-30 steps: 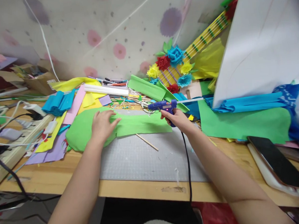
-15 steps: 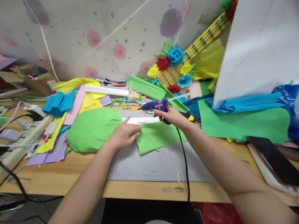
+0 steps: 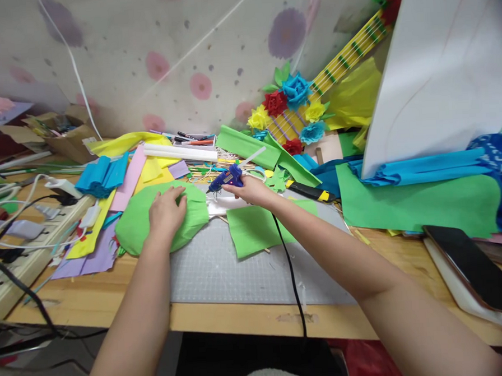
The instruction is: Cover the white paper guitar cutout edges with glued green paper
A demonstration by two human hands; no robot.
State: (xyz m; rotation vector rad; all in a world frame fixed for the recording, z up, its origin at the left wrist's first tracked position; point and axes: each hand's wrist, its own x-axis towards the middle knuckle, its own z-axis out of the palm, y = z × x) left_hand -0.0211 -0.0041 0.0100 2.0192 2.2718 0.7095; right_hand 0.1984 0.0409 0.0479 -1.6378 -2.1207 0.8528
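Right grip (image 3: pixel 254 191) closed around the handle of a blue glue gun (image 3: pixel 231 178), I point its nozzle down and to the left, near the end of a white strip (image 3: pixel 229 205) where it meets a green oval (image 3: pixel 135 219) (whether the tip touches, I cannot tell). Pale glue juts in a stick (image 3: pixel 253 156) from the gun's back end. My left grip (image 3: pixel 167 212) rests on top of the oval with fingers loosely bent, clasping nothing.

Along the strip's near side, a loose green piece (image 3: pixel 253 233) lies over a thin wooden stick (image 3: pixel 268 250), which shows at both ends. Beneath them spreads a gray gridded cutting mat (image 3: pixel 222 276), crossed by the gun's black cord (image 3: pixel 291 270) on its way over the front edge of the wooden counter (image 3: pixel 105 291). Just beyond my right wrist sits a black-and-yellow knife (image 3: pixel 312 191).

Farther right, a large green sheet (image 3: pixel 420 207) lies near a dark phone (image 3: pixel 476 266), below a leaning white board (image 3: pixel 430 77). To the left: folded blue paper (image 3: pixel 103 174) and a loaded power strip (image 3: pixel 39 238). At the back, a yellow guitar shape (image 3: pixel 345 59) decked with paper flowers leans against the dotted wall (image 3: pixel 113 60).
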